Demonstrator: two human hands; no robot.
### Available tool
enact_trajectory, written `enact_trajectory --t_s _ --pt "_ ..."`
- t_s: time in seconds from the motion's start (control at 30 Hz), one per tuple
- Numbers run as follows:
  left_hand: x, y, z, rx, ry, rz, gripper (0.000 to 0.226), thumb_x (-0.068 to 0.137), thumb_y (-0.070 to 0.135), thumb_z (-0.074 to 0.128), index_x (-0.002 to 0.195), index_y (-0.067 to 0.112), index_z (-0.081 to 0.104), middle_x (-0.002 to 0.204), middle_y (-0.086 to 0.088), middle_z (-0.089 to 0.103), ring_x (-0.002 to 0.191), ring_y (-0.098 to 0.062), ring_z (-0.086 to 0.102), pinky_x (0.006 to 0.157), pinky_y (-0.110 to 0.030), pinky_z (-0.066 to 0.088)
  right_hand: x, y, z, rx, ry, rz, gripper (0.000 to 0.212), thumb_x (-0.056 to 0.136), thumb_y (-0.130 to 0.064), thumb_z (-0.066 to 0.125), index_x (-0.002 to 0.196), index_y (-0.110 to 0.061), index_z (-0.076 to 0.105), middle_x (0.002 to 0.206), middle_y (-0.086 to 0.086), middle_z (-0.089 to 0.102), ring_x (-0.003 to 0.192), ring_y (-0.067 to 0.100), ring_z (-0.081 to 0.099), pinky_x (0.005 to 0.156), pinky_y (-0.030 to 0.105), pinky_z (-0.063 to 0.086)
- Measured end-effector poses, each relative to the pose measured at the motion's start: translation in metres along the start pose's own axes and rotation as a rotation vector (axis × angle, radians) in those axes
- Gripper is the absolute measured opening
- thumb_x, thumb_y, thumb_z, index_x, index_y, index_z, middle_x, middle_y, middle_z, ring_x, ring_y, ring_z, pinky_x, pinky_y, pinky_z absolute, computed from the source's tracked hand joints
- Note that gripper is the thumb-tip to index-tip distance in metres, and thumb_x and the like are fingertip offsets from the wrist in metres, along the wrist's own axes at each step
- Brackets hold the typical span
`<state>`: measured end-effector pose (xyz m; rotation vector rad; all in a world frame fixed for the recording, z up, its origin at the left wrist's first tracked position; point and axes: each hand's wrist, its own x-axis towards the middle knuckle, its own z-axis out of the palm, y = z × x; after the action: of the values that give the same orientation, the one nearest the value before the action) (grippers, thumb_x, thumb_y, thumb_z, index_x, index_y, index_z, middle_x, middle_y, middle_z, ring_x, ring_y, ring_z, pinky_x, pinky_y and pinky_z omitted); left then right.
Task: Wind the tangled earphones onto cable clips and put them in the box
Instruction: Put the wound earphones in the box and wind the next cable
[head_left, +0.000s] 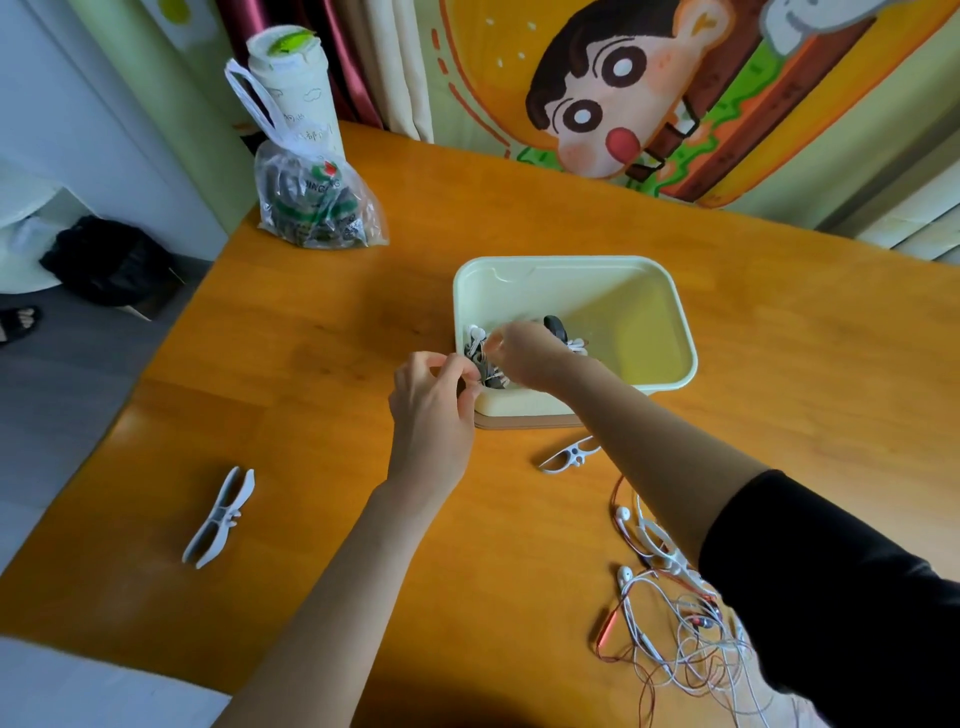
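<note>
Head view is looking down on an orange-brown wooden surface (322, 322) that is filling most of the frame. A pale yellow-green box (571, 263) is sitting open near its middle. Both hands are meeting at the box's near-left corner. The left hand (431, 405) is curling its fingers over the rim and pinching the wound earphones (482, 364), a dark clip wrapped in white cable lying inside that corner. The right hand (524, 358) is reaching in from a black sleeve (831, 597) and pinching the same bundle from the other side. A white cable clip (218, 519) is lying well to the left, and a second white clip (566, 454) is resting just in front of the box. The tangled earphones (675, 629), white and red cables, are sprawling at the near-right edge. At the far-left corner a plastic bag (317, 202) is slumping against a white tumbler (291, 78). A cartoon hanging (623, 93) is covering the wall behind, and a black bag (98, 260) is lying on the grey floor to the left.
</note>
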<state>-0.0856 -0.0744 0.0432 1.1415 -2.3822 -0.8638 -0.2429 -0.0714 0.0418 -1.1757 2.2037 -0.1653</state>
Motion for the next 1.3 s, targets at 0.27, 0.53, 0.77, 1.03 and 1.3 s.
enact_trajectory --t_s 0.27,0.53,0.77,1.03,1.3 --pt "-0.032 -0.012 0.001 0.047 -0.067 -0.021 0.020 0.095 0.008 0.053 0.115 0.009 0.053 0.116 -0.011 0.049 0.106 -0.027 0.049 0.084 -0.037 0.044 -0.087 0.013 0.014 0.286 0.694 -0.338 0.015 0.095 -0.016 0.049 0.101 -0.009 0.061 0.094 0.001 0.059 0.071 0.011 0.049 0.062 0.029 0.043" --pt "-0.090 -0.044 0.039 0.325 -0.455 -0.061 0.031 0.100 0.017 0.043 0.130 0.020 0.044 0.137 -0.004 0.036 0.127 -0.022 0.036 0.103 -0.033 0.037 -0.116 0.097 0.082 -0.158 0.182 -0.014 0.054 0.090 -0.010 0.055 0.140 -0.016 0.037 0.149 0.006 0.030 0.128 0.029 0.038 0.104 0.036 0.037" --pt "-0.112 -0.058 0.047 0.406 -0.517 -0.059 0.044 0.100 0.014 0.044 0.141 0.023 0.035 0.154 -0.005 0.021 0.143 -0.023 0.018 0.115 -0.038 0.025 -0.117 0.100 0.112 -0.146 0.127 0.110 0.053 0.088 0.002 0.051 0.137 -0.014 0.036 0.139 0.011 0.032 0.113 0.030 0.050 0.089 0.036 0.049" --pt "-0.118 -0.061 0.045 0.402 -0.518 -0.034 0.043 0.100 0.016 0.044 0.142 0.022 0.035 0.155 -0.005 0.021 0.144 -0.023 0.018 0.115 -0.036 0.024 -0.132 0.098 0.123 -0.288 0.175 0.166 0.033 0.090 -0.014 0.061 0.121 -0.013 0.051 0.121 0.009 0.041 0.105 0.024 0.046 0.081 0.031 0.051" --pt "-0.121 -0.074 0.036 0.350 -0.479 -0.078 0.042 0.099 0.018 0.047 0.140 0.021 0.038 0.151 -0.005 0.028 0.139 -0.022 0.026 0.110 -0.031 0.031 -0.140 0.075 0.139 -0.214 0.090 0.077 0.040 0.092 -0.038 0.056 0.123 -0.015 0.050 0.118 0.007 0.051 0.106 0.025 0.052 0.079 0.033 0.049"
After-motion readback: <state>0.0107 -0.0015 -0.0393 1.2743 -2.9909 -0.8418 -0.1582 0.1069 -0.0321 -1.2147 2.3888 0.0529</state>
